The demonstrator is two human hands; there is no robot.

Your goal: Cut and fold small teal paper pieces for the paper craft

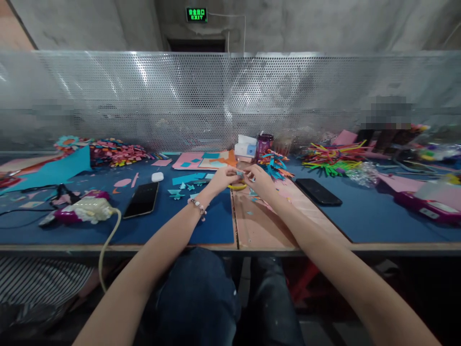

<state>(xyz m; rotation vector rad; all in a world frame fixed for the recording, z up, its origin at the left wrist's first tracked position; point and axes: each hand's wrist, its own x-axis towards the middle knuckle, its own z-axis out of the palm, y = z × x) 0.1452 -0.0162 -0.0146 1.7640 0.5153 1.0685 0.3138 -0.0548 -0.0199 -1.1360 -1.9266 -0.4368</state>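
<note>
Over the middle of the table, my left hand (222,179) and my right hand (260,179) meet with fingertips pinched. Between them is a small light-blue paper piece (240,174), partly covered by the fingers. A yellow ring (237,187), perhaps a tape roll, lies just beneath the hands. Several small folded blue paper shapes (176,194) rest on the blue mat left of my left hand. Blue and orange paper strips (274,164) are heaped beyond my right hand.
Phones lie left (142,199) and right (318,191). A power strip (84,210) with a pale cable sits at left. Behind are a white box (246,149), a purple cup (265,144), stacked coloured paper (185,162) and a perforated metal screen (201,96).
</note>
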